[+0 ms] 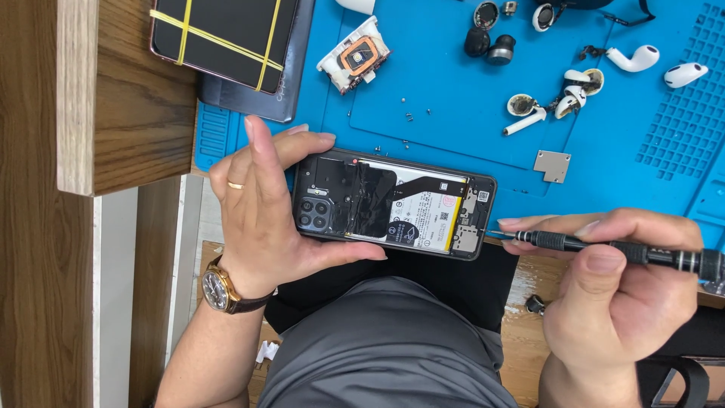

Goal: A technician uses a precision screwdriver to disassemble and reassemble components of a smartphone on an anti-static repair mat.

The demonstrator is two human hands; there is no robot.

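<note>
A: The left hand (260,219) is wrapped around the camera end of the opened phone (393,204), thumb along the near edge, fingers curled over the far one, pinning it at the front edge of the blue mat (453,83).

B: And the right hand (612,295)?

A: Closed round a black precision screwdriver (604,246), pinched between thumb and fingertips, tip right at the phone's bottom corner by the small board there.

B: So it looks like screw work on the lower end.

A: That's my read. Seating the tip squarely will call for a steady phone and a light touch; loose screws (411,115) and dismantled earbuds (566,94) lie well beyond on the mat.
</note>
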